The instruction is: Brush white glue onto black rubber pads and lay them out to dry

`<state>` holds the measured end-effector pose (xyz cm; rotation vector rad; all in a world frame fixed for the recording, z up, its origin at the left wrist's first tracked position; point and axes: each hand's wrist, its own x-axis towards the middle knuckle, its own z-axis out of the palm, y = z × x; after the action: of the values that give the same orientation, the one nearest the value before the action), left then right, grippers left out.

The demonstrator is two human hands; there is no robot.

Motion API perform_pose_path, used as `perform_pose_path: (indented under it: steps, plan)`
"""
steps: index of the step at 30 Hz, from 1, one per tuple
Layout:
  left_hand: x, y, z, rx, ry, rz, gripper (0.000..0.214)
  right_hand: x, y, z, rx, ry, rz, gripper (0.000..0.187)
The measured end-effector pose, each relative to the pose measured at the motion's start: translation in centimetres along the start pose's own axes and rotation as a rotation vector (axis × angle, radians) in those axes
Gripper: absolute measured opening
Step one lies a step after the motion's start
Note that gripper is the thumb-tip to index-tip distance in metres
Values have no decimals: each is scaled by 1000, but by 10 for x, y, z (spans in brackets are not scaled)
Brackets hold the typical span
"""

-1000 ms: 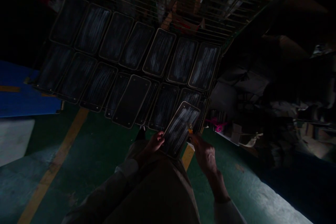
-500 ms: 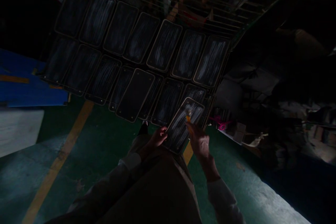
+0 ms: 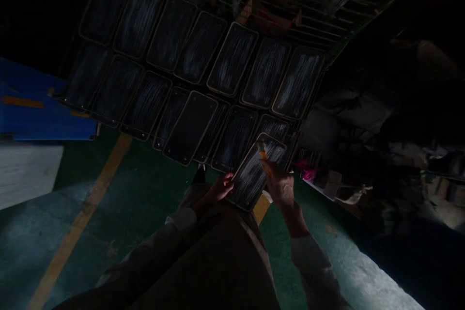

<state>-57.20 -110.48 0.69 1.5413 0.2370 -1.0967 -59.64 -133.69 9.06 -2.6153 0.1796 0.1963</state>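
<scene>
- My left hand (image 3: 220, 187) grips the dark panel (image 3: 252, 178) by its left long edge, the fingers curled in narrow around the rim
- My right hand (image 3: 281, 181) is wrapped around a brush (image 3: 263, 155) with an orange handle, its head over the far part of the panel's face; it looks to be touching, but the dimness keeps me from being sure
- The panel sits in front of my lap, its far end overlapping my view of the nearer row of panels (image 3: 235, 138); whether its near end leans on me I cannot tell
- I judge it stiff and flat, a board with rounded corners, light enough for one hand yet long enough to tip if my hold slackens
- The pale streaks on its face look wet and probably slippery, so I count the rim as the best place for fingers, near the middle of a long side for balance
- It doesn't strike me as fragile, though a smear across the streaks seems easy to make
- A plainer panel (image 3: 191, 128), without streaks that I can see, lies slantwise over the nearer row
</scene>
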Motion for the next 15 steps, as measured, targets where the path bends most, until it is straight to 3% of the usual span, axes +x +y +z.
perform_pose_path:
  steps: [4, 9, 11, 15]
  plan:
    - [2, -5, -3, -4, -20, 48, 24, -45, -20, 20, 25, -133, -76, 34]
    - [-5, -7, -4, -53, 25, -2, 32, -107, -59, 9, 254, -341, -47, 29]
    - [-9, -2, -4, -51, 44, 5, 35, -113, -60, 1, 380, -349, 18, 28]
    - [-12, 8, -3, -39, 32, 15, 36, -109, -50, -1, 447, -212, 168, 31]
